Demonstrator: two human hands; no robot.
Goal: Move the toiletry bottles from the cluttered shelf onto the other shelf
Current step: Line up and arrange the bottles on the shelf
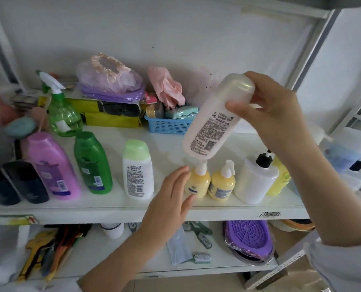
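We see the right hand (278,114) with its grip grasping a pale pink bottle (215,116), tilted above the white shelf (116,205). The left hand (173,197), fingers straight and released, reaches beside a yellow pump bottle (197,182). Purple (53,165), green (93,165) and white (137,169) bottles stand along the shelf.

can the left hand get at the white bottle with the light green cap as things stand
Probably yes: the left hand is open, holds nothing, and sits just right of the white bottle with the light green cap, with nothing between them.
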